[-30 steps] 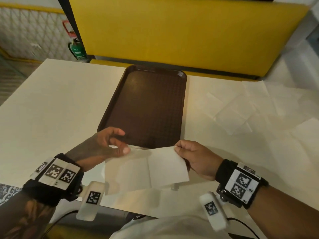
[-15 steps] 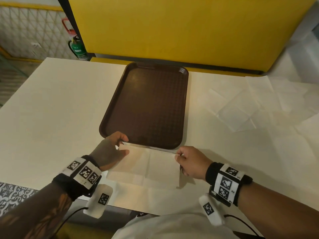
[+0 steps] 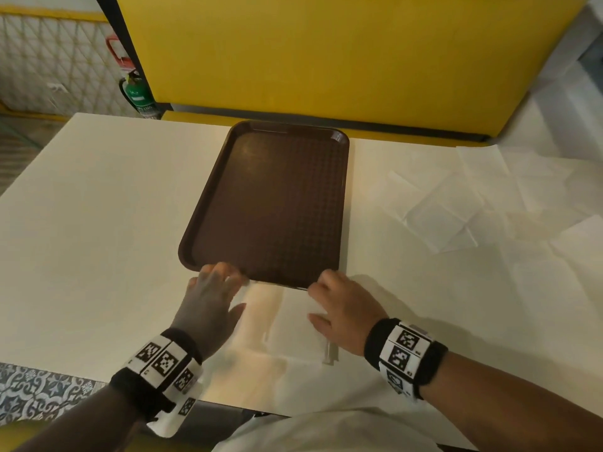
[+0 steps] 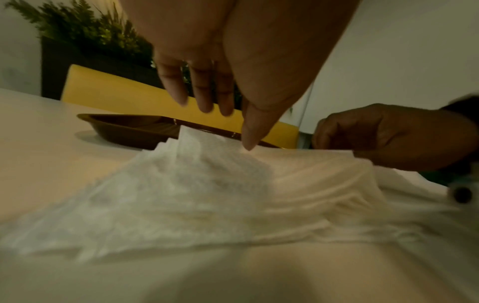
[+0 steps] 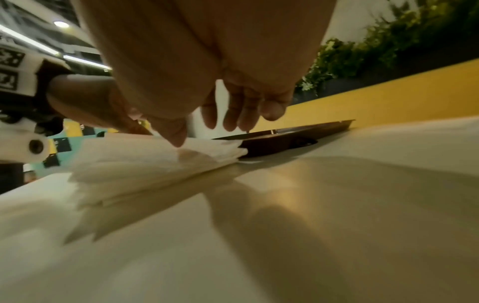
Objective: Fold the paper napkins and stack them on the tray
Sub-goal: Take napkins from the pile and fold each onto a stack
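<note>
Folding step in hand: the napkin [image 3: 287, 318] lay flat at the counter's near edge, just short of the empty tray [image 3: 208, 207]. My left hand [image 3: 208, 305] and right hand [image 3: 342, 308] rested on it, fingers loosely spread, gripping nothing. Next, I judged, a corner pinch and fold-over.

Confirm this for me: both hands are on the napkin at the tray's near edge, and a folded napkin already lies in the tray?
Not quite. The head view shows the brown tray holding nothing yet. The rest stands: left hand and right hand are on the napkin at its near edge.
</note>
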A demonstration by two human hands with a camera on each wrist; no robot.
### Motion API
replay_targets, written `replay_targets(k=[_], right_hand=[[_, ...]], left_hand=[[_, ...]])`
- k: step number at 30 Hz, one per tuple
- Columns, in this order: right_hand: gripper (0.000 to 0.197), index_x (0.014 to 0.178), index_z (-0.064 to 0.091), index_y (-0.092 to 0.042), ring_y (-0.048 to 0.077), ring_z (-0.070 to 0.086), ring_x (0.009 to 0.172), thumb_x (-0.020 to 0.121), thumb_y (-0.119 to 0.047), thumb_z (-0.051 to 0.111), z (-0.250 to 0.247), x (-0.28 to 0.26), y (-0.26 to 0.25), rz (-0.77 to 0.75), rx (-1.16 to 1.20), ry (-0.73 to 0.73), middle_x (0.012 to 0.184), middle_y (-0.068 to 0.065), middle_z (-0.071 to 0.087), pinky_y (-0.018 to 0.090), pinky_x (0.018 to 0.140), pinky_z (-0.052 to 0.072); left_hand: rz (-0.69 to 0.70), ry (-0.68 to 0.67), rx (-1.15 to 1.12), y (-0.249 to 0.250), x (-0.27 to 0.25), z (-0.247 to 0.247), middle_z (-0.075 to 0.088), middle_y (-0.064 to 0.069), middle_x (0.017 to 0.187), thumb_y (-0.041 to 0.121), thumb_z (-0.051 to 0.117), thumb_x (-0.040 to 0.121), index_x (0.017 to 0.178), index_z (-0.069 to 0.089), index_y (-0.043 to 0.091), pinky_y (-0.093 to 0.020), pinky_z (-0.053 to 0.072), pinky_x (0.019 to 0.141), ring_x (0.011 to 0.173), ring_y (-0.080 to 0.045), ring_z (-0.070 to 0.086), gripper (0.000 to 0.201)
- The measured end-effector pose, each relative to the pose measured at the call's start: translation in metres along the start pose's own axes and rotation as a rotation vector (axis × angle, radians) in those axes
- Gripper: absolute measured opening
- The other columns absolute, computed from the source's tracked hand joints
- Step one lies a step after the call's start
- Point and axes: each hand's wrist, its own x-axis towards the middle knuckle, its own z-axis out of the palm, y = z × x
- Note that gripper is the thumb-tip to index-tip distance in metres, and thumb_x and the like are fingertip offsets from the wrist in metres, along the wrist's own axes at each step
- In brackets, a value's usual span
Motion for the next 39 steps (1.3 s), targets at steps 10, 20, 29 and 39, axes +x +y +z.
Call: replay_targets(k=[10, 20, 29, 39], right_hand=[[0.037, 0.117, 0.06, -0.01, 0.026, 0.05, 0.102, 0.094, -0.038, 0.053, -0.011, -0.006, 0.004, -0.088, 0.009, -0.102, 0.109, 0.01, 0.057, 0.044, 0.086, 0.046], [0.038, 0.123, 0.049, -0.008, 0.028, 0.048, 0.118, 0.094, -0.031, 0.052, -0.085, -0.016, 0.15, 0.63, -0.06, -0.025, 0.126, 0.012, 0.052, 0.038, 0.093, 0.043], [0.031, 0.122, 0.058, -0.006, 0.031, 0.052, 0.118, 0.092, -0.014, 0.054, -0.095, 0.02, 0.194, 0.678, -0.218, -0.169, 0.127, 0.016, 0.055, 0.038, 0.098, 0.046], [0.026, 0.111, 0.063, -0.01, 0.029, 0.059, 0.107, 0.095, -0.009, 0.042, -0.108, 0.017, 0.179, 0.589, -0.261, -0.138, 0.113, 0.011, 0.064, 0.039, 0.091, 0.043]], left_hand=[[0.075, -0.186, 0.083, 0.016, 0.01, -0.011, 0.064, 0.007, 0.11, 0.034, 0.065, 0.083, 0.111, 0.066, 0.023, -0.033, 0.048, 0.091, 0.103, -0.015, 0.061, 0.031], [0.233, -0.294, -0.347, 0.175, 0.112, -0.013, 0.056, 0.012, 0.105, 0.038, 0.06, 0.085, 0.11, 0.058, 0.025, -0.01, 0.043, 0.076, 0.09, -0.005, 0.057, 0.029], [0.104, -0.458, -0.279, 0.23, 0.156, 0.047, 0.049, 0.002, 0.133, 0.037, 0.055, 0.088, 0.133, 0.044, 0.025, -0.029, 0.038, 0.105, 0.123, -0.015, 0.047, 0.048], [-0.022, -0.418, -0.505, 0.233, 0.193, 0.035, 0.062, -0.016, 0.089, 0.038, 0.034, 0.1, 0.072, 0.053, 0.015, -0.036, 0.043, 0.081, 0.082, -0.027, 0.056, 0.041]])
